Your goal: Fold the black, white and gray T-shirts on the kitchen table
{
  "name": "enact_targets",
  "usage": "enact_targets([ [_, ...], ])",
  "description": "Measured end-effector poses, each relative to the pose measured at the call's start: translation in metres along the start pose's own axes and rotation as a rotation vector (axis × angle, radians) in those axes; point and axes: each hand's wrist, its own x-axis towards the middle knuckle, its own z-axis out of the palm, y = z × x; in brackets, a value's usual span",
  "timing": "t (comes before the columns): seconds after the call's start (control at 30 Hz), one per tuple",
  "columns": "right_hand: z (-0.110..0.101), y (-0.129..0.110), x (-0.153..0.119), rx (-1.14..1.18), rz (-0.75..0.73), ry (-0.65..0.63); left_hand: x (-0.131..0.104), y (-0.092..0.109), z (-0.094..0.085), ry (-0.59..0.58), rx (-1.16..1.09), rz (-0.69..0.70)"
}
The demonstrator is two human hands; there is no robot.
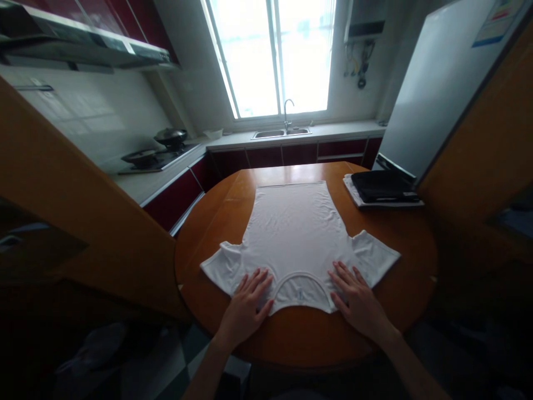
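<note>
A white T-shirt (295, 228) lies spread flat on the round wooden table (208, 216), its neckline toward me and its hem toward the window. Both short sleeves stick out to the sides, with some small folds at the left one. My left hand (247, 305) rests on the shoulder left of the collar, fingers stretched out over the fabric. On the other shoulder, right of the collar, lies my right hand (356, 297), palm down with its fingers apart. Neither hand grips the cloth.
Folded dark and white clothes (381, 188) are stacked at the table's back right, near the fridge (441, 83). Beyond the table runs a counter with a sink (268, 134) under the window. Pans (141, 158) sit on the stove at left.
</note>
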Motion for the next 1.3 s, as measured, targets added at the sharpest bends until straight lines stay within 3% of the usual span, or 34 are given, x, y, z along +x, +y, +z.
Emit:
enact_targets([
  [0.23, 0.001, 0.002, -0.002, -0.011, -0.032, 0.005, -0.001, -0.001, 0.0, 0.019, -0.008, -0.024],
  [0.37, 0.008, 0.006, -0.004, 0.0, -0.011, 0.083, -0.003, 0.002, 0.0, 0.037, -0.058, -0.041],
  [0.5, 0.017, 0.013, -0.007, 0.002, -0.005, 0.151, -0.005, 0.001, 0.001, 0.163, -0.182, -0.109],
  [0.6, 0.023, 0.018, -0.009, 0.026, -0.035, 0.168, -0.003, -0.021, -0.005, 0.356, -0.234, -0.29],
  [0.73, 0.027, 0.022, -0.01, 0.053, -0.04, 0.193, -0.003, -0.079, -0.024, 0.538, -0.079, -0.605],
  [0.83, 0.029, 0.024, -0.01, 0.071, -0.044, 0.216, -0.006, -0.115, -0.035, 0.503, 0.072, -0.876],
  [0.93, 0.029, 0.025, -0.01, 0.094, -0.041, 0.222, -0.007, -0.131, -0.036, 0.391, 0.12, -1.057],
  [1.17, 0.023, 0.022, -0.009, 0.138, -0.005, 0.204, -0.004, -0.137, -0.029, 0.274, 0.066, -1.139],
  [1.3, 0.024, 0.022, -0.009, 0.151, -0.001, 0.212, -0.004, -0.142, -0.033, 0.393, -0.147, -1.095],
])
